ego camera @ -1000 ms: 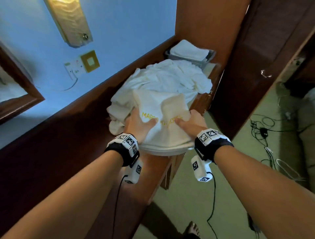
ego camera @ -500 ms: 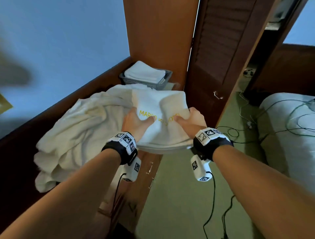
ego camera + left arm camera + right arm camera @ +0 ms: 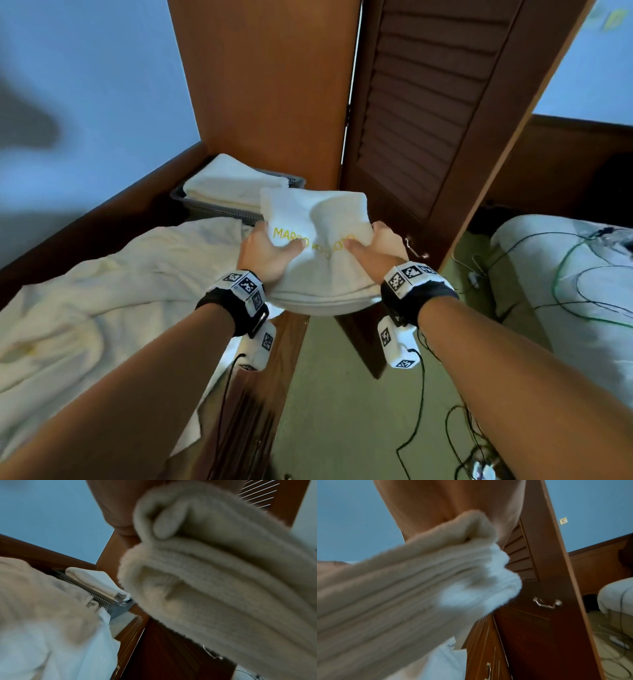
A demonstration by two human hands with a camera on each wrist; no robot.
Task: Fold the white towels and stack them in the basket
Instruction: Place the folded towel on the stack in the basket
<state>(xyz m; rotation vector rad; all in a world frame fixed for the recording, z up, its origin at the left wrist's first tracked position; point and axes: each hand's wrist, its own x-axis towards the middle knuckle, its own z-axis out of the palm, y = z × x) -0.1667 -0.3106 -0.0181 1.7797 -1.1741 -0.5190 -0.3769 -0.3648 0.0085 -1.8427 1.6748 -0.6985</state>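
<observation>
A folded white towel [image 3: 318, 260] with yellow lettering hangs in the air between my two hands. My left hand [image 3: 270, 251] grips its left edge with the thumb on top. My right hand [image 3: 375, 248] grips the right edge the same way. Its layered underside fills the left wrist view [image 3: 214, 574] and the right wrist view [image 3: 402, 595]. Beyond it stands the grey mesh basket [image 3: 219, 205], [image 3: 101, 599] with folded white towels [image 3: 233, 181] stacked inside. The fingers under the towel are hidden.
A heap of unfolded white towels [image 3: 113, 284] covers the dark wooden counter [image 3: 274, 363] at left. A louvred wooden door [image 3: 421, 120] with a metal handle [image 3: 547, 603] stands right behind the basket. A bed [image 3: 568, 284] and loose cables [image 3: 455, 442] lie to the right.
Both hands have lifted the folded towel off the heap and carried it toward the basket. The view has swung right, so the basket is now close in front.
</observation>
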